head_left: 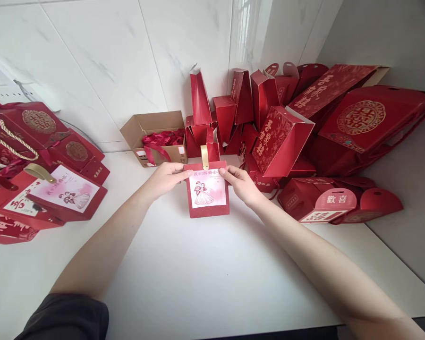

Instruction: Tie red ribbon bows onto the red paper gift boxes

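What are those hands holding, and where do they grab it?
A small red square paper gift box with a pink picture. The left hand and right hand pinch its top edge, one at each upper corner, beside the gold handle.

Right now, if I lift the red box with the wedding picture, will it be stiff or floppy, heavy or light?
Probably stiff: the red box keeps straight edges and a flat front. Likely light, since the left hand and right hand hold its top corners with fingertips. The thin gold handle may flex.
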Available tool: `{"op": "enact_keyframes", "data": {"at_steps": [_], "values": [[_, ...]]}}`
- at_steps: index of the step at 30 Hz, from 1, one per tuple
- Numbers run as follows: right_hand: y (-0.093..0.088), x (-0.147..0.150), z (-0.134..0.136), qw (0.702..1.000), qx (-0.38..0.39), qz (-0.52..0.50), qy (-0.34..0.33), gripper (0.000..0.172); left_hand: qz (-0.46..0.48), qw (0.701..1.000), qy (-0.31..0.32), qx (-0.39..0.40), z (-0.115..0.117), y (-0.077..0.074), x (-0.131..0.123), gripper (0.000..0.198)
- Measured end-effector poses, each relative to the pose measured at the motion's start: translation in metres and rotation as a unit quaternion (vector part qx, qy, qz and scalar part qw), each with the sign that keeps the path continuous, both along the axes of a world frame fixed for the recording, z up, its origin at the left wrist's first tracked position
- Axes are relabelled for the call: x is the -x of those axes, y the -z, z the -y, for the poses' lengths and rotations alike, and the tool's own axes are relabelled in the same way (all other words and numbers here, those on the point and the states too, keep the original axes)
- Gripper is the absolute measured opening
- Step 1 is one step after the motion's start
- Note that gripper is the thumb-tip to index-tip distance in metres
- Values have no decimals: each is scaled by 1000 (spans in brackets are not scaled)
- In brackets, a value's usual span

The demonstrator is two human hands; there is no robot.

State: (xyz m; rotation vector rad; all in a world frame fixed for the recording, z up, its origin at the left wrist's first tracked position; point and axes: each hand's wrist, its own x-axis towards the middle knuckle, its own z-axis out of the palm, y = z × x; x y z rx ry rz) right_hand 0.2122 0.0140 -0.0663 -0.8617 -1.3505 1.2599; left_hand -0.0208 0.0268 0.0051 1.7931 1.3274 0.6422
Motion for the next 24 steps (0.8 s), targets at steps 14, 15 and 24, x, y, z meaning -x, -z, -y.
{"op": "enact_keyframes", "data": {"at_steps": [14, 15, 24], "values": [[-18, 7, 24, 952, -178, 205, 139, 34, -113, 971, -80, -193, 7, 6, -6, 33], [-20, 9, 28, 946, -198, 220, 134, 33, -108, 975, -67, -182, 9, 5, -7, 32], [-26, 15, 48, 900, -308, 300, 70, 37, 61, 995, 37, -70, 14, 2, -13, 36]]}}
